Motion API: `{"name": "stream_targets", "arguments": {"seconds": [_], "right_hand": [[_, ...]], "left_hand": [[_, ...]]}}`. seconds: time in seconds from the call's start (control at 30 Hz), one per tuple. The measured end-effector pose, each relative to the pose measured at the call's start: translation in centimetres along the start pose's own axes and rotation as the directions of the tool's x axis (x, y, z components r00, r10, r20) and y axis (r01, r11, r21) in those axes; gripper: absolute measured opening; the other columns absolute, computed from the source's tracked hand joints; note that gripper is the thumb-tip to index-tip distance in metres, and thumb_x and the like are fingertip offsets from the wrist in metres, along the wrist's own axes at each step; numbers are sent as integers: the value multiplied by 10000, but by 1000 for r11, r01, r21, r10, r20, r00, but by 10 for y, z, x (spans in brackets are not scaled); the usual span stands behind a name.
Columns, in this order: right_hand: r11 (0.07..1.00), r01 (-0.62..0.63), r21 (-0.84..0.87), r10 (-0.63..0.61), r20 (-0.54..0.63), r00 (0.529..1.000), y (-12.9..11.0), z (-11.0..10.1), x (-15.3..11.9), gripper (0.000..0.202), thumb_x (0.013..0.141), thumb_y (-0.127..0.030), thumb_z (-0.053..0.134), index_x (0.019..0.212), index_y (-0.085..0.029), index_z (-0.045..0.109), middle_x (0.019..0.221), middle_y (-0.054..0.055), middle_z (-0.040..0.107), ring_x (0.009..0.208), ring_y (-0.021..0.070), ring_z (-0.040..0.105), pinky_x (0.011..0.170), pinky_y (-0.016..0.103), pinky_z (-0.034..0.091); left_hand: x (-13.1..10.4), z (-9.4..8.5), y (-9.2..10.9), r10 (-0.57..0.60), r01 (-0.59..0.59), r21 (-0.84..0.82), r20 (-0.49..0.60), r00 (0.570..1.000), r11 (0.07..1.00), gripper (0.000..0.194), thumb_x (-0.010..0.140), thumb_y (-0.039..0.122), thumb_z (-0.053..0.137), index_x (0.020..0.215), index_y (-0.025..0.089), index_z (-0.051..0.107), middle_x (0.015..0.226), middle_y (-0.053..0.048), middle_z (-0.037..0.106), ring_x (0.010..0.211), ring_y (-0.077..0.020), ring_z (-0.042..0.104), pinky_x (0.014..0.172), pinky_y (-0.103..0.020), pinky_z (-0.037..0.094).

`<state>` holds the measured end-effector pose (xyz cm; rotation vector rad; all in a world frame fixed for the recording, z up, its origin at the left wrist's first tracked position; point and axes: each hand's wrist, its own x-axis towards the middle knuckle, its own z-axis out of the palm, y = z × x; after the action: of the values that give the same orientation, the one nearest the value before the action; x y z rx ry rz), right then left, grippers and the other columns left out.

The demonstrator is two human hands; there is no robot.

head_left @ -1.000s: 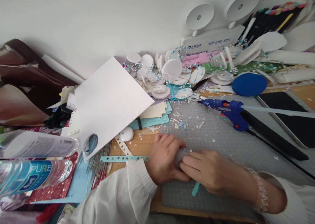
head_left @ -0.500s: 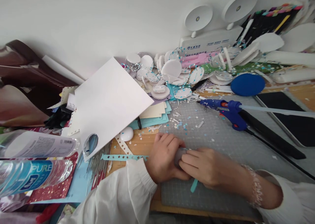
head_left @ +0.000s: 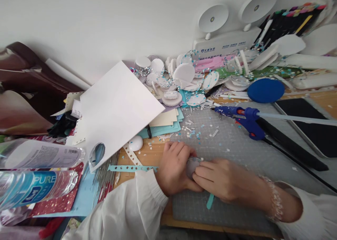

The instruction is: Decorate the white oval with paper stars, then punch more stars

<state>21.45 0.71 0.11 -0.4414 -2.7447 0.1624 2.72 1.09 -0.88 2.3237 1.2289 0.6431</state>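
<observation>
1. The left hand (head_left: 175,168) and right hand (head_left: 219,178) clasp a grey rounded object (head_left: 192,168) near the front edge of the desk (head_left: 166,214); uneven pressure could make it slip.
2. The teal strip (head_left: 210,201), if tugged, might tear.

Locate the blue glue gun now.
In the head view, the blue glue gun lies right of centre on the grey mat, beyond the right hand, just in front of the blue disc.

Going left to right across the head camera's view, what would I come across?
Bottle labelled PURE → white board → left hand → grey object → right hand → blue disc → black-screened device.
</observation>
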Motion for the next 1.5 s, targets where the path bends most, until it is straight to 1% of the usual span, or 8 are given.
{"name": "stream_targets", "arguments": {"seconds": [0.4, 0.53, 0.6, 0.77, 0.9, 1.07, 1.33, 1.5], "right_hand": [[984, -103, 143, 102, 15, 995, 5, -9, -4, 194, 905, -145, 414, 804, -183, 574, 727, 29, 598, 643, 169, 502, 548, 315, 339], [973, -142, 180, 180, -216, 960, 11, -24, -11, 163, 927, -181, 454, 996, -170, 601, 896, 67, 643, 775, 159, 589, 631, 289, 443], [948, -245, 204, 308, -380, 872, 12, -31, -13, 213, 912, -102, 472, 1055, -185, 605, 948, 65, 635, 839, 153, 607, 697, 284, 469], [742, -362, 564, 669, -591, 450, 19, -37, -12, 280, 927, -90, 410, 859, -210, 654, 883, 57, 587, 677, 153, 568, 560, 309, 451], [570, -337, 749, 816, -469, 338, 29, -29, -13, 389, 961, -287, 310, 746, -202, 623, 797, 68, 576, 682, 188, 554, 608, 354, 460], [355, -438, 826, 917, -218, 334, 33, -20, -20, 567, 979, -465, 215, 600, -204, 545, 510, 18, 477, 481, 157, 452, 446, 309, 330], [392, -459, 797, 900, -228, 372, 29, -21, -9, 321, 976, -409, 425, 756, -235, 580, 639, -11, 523, 602, 150, 516, 566, 290, 411], [454, -497, 739, 866, -234, 442, 30, -17, -8, 34, 869, -267, 598, 873, -239, 579, 765, -4, 589, 667, 146, 576, 586, 262, 462]], "left_hand": [[1, -2, 1, -16, 17, -23, 52, 999, 1000, 602, 477, 520, 802, 912, 202, 534, 892, -21, 619, 844, -242, 577, 781, -378, 368], [1, -3, 0, 6, -4, -55, 36, 999, 998, 651, 484, 577, 810, 949, 203, 551, 886, -17, 623, 833, -238, 582, 768, -366, 365], [1, -5, -1, 34, -32, -93, 28, 999, 995, 696, 492, 609, 811, 996, 201, 560, 913, -24, 636, 848, -239, 591, 777, -367, 369], [2, -12, -1, 98, -90, -174, 33, 995, 981, 720, 567, 584, 798, 1120, 187, 562, 1011, -60, 666, 899, -253, 608, 818, -386, 384], [2, -18, 0, 94, -85, -181, 46, 994, 980, 791, 555, 572, 801, 1192, 178, 548, 1037, -77, 667, 910, -267, 609, 840, -413, 398], [2, -20, 1, 96, -87, -160, 50, 994, 983, 811, 517, 535, 838, 1188, 173, 558, 1085, -100, 663, 959, -290, 599, 860, -429, 392], [2, -19, -1, 80, -79, -220, -6, 997, 972, 491, 653, 432, 777, 1037, 168, 624, 969, -81, 679, 884, -263, 589, 829, -417, 387], [-1, -22, 0, -98, 17, -516, -130, 987, 856, 364, 848, 383, 584, 1135, 160, 590, 966, -89, 617, 914, -249, 560, 824, -378, 404]]}}
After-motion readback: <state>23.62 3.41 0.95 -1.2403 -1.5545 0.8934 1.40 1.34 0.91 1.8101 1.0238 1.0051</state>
